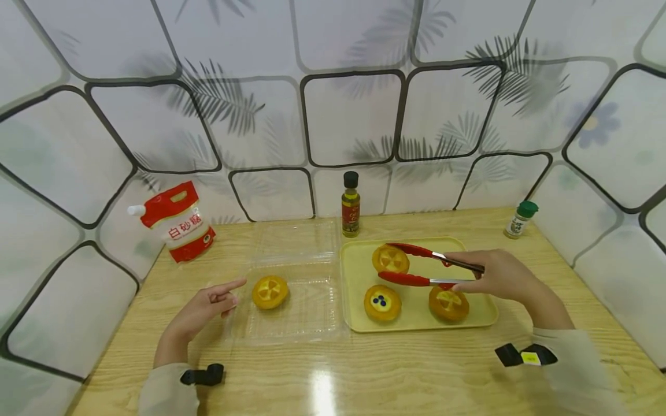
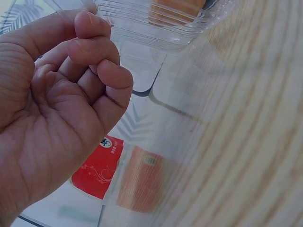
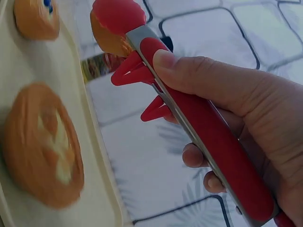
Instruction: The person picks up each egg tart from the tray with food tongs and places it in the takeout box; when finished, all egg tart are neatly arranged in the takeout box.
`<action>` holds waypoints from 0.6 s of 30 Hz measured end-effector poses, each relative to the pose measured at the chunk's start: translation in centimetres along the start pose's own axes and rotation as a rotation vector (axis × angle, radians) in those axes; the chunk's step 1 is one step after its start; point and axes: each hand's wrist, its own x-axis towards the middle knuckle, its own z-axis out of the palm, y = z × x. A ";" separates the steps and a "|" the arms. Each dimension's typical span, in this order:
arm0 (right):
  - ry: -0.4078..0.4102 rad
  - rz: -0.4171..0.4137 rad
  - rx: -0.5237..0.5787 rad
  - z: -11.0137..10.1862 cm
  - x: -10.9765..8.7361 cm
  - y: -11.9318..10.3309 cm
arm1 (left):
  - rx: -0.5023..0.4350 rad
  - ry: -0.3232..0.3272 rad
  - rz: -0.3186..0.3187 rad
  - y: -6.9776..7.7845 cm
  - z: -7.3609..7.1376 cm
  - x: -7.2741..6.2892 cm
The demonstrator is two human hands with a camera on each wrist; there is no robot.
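My right hand (image 1: 502, 277) holds red-and-steel tongs (image 1: 408, 279), thumb along one handle in the right wrist view. Between the red heads of the tongs is a round egg tart (image 1: 390, 260) with a yellow, wedge-patterned top, over the back left of the pale yellow tray (image 1: 416, 312). A tart with blue berries (image 1: 382, 303) and another yellow-topped tart (image 1: 449, 304) lie on the tray. At the left edge of the clear plastic box (image 1: 312, 334) is my left hand (image 1: 203, 312), index finger extended, other fingers loosely bent. One tart (image 1: 270, 292) sits inside that box.
Behind the tray stands an oil bottle (image 1: 351, 208) with a black cap. A red-and-white sugar pouch (image 1: 184, 225) is at the back left, and a green-capped seasoning jar (image 1: 520, 221) at the back right. Patterned walls (image 1: 354, 121) enclose the wooden table (image 1: 270, 375).
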 end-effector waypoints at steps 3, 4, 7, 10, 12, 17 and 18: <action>-0.015 -0.053 0.020 0.4 0.6 -1.3 | 0.001 -0.003 0.010 -0.1 0.0 0.0; -0.020 -0.066 0.032 0.6 0.9 -1.7 | 0.000 -0.004 0.015 -0.1 -0.1 0.0; -0.034 -0.098 0.067 1.2 1.7 -2.7 | 0.001 -0.010 0.026 -0.2 -0.1 0.0; -0.041 -0.114 0.104 2.1 2.5 -3.6 | 0.005 -0.009 0.023 -0.3 -0.1 0.0; -0.045 -0.131 0.125 2.6 3.1 -4.1 | 0.011 -0.004 0.013 -0.3 -0.1 0.0; -0.051 -0.180 0.139 3.8 4.4 -5.5 | 0.013 0.002 0.001 -0.3 -0.2 0.1; -0.053 -0.192 0.137 4.0 4.6 -5.8 | 0.013 0.001 0.002 -0.3 -0.2 0.1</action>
